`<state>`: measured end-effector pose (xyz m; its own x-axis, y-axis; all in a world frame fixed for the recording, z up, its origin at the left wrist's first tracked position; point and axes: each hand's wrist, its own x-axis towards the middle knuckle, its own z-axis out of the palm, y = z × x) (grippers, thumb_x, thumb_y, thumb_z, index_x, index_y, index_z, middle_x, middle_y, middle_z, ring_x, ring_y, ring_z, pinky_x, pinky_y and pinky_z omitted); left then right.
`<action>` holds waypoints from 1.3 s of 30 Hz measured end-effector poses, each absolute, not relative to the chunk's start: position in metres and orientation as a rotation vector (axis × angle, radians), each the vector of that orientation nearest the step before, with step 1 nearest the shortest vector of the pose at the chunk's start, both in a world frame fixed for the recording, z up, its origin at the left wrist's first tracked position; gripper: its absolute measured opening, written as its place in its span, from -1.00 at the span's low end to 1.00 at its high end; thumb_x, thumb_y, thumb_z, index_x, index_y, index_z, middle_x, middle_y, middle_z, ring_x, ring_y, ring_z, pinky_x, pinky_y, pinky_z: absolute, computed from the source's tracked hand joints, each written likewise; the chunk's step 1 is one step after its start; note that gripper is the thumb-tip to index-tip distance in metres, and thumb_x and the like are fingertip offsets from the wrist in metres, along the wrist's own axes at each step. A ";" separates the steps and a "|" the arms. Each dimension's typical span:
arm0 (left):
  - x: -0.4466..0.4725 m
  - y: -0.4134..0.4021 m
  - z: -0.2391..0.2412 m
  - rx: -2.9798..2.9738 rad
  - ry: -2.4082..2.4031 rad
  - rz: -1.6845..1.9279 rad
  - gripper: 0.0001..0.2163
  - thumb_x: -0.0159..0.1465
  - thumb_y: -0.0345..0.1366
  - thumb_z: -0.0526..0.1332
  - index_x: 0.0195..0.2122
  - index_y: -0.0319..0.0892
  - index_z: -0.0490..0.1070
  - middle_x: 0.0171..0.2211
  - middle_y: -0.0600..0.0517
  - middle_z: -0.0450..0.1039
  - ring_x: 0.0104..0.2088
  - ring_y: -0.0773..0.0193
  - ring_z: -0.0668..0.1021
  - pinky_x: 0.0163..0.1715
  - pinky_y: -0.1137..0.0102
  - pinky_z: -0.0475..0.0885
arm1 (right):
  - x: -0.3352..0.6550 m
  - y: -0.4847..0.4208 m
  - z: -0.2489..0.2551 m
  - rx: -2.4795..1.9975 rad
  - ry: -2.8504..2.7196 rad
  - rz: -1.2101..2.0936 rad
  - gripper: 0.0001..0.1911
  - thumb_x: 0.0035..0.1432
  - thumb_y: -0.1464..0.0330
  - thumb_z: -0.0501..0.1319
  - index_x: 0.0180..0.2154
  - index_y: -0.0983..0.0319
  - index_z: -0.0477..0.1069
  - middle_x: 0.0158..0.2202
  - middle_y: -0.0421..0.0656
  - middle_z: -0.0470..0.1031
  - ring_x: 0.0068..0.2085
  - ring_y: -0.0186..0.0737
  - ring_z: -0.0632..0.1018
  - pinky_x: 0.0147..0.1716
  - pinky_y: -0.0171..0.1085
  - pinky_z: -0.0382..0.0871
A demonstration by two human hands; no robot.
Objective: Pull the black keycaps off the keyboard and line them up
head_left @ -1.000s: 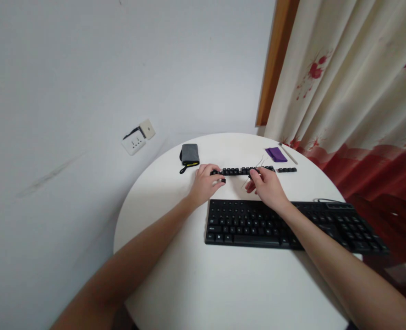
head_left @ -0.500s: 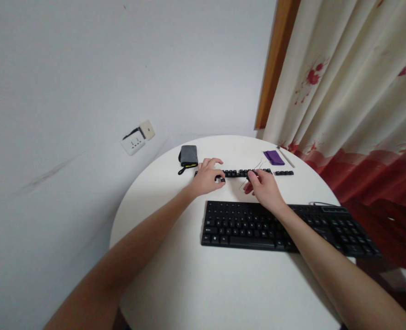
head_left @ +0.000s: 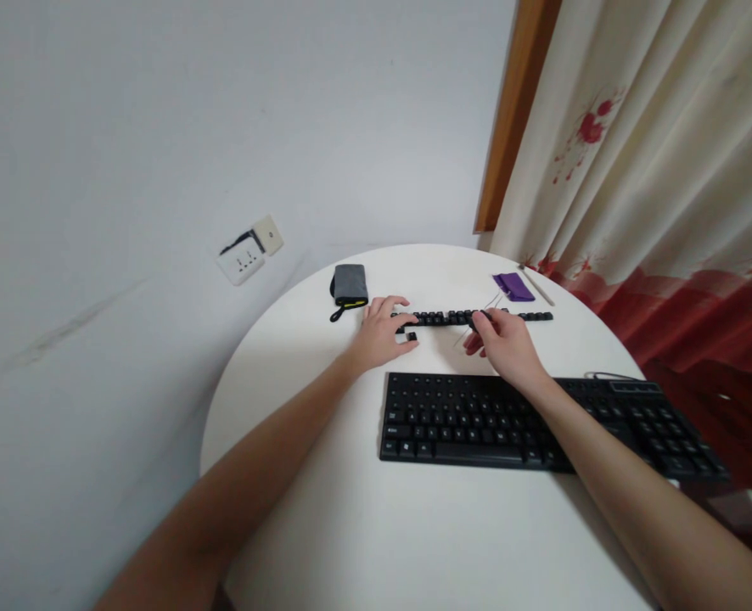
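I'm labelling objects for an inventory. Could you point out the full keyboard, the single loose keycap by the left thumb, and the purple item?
Keyboard point(head_left: 483, 417): head view, on its main key block.
Loose keycap point(head_left: 412, 337): head view, on its top.
Purple item point(head_left: 514, 288): head view, mid upper surface.

**One keyboard point(head_left: 465, 420), but many loose keycaps point(head_left: 440, 319)**

There was one left hand point(head_left: 376, 339) and one right hand point(head_left: 508, 344), so two in total. The keyboard was only one, and one cable point(head_left: 605, 374) was visible. One single keycap point(head_left: 412, 337) lay apart; the others made a row and were too small for counting exactly. Also there were one wire tool point(head_left: 483, 316), one grey pouch point(head_left: 350, 283), one purple cloth point(head_left: 513, 287) and one slim stick point(head_left: 537, 286). Finally, I counted one table point(head_left: 350, 526), two wall plates point(head_left: 241, 259) and one curtain point(head_left: 669, 127).
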<state>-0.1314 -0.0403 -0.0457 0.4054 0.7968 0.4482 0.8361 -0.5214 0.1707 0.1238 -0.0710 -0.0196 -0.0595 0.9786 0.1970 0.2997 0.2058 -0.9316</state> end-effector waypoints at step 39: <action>-0.127 -0.040 -0.051 -2.380 -1.659 -0.834 -0.56 0.14 -0.26 0.37 0.08 0.01 0.46 0.22 -0.07 0.24 0.19 -0.11 0.26 0.10 0.03 0.23 | 0.121 -0.071 -0.024 -1.235 -1.611 0.916 -0.54 0.31 -0.02 0.10 -0.44 0.20 0.30 -0.55 -0.09 0.56 -0.55 -0.23 0.57 -0.51 -0.29 0.41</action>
<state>-0.1272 -0.0397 -0.0509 0.2461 0.8294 0.5015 0.8971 -0.3908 0.2061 0.1213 -0.0712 -0.0240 -0.1152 0.9718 0.2056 0.3199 0.2322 -0.9185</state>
